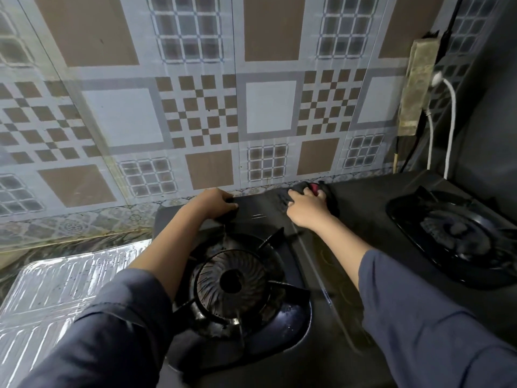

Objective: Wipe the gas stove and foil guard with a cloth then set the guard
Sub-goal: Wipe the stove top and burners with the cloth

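Glossy black stove (349, 219), ribbed foil guard (56, 289)

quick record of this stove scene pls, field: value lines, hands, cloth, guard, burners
left hand: grips the back edge of the gas stove, behind the left burner
right hand: holds the cloth against the stove top near its back edge
cloth: dark, with a red patch showing past the fingers
foil guard: lying flat on the counter left of the stove, not set up
right burner: untouched, at the far right
wall: power strip with a white cable plugged in
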`<state>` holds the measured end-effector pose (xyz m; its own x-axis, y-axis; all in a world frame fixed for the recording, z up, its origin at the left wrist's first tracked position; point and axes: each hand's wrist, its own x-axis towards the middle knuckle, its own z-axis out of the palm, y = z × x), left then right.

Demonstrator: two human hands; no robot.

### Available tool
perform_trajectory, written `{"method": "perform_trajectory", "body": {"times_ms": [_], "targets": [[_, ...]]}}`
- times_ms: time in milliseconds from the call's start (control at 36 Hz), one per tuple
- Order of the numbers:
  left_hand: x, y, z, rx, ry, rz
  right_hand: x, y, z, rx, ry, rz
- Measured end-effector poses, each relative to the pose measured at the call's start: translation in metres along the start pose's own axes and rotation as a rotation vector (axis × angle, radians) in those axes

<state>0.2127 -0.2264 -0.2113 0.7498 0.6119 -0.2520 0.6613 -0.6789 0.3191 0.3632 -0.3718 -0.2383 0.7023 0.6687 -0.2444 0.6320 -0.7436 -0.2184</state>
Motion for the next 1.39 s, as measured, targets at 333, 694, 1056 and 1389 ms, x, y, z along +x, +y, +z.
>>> {"method": "perform_trajectory", "body": {"times_ms": [333, 694, 1056, 1389], "targets": [[-0.013, -0.019, 0.011, -0.113, 0.148, 0.053, -0.010, -0.013, -0.004, 0.025, -0.037, -0.418], [-0.014, -0.018, 0.013, -0.188, 0.166, 0.023, -0.011, 0.044, -0.014, 0.087, -0.077, -0.686], [0.001, 0.009, 0.003, -0.073, 0.063, 0.031, -0.019, 0.115, -0.022, 0.140, 0.054, -0.430], [0.014, 0.070, 0.021, -0.058, 0.042, 0.113, -0.043, 0.134, -0.023, 0.118, 0.190, -0.170]]}}
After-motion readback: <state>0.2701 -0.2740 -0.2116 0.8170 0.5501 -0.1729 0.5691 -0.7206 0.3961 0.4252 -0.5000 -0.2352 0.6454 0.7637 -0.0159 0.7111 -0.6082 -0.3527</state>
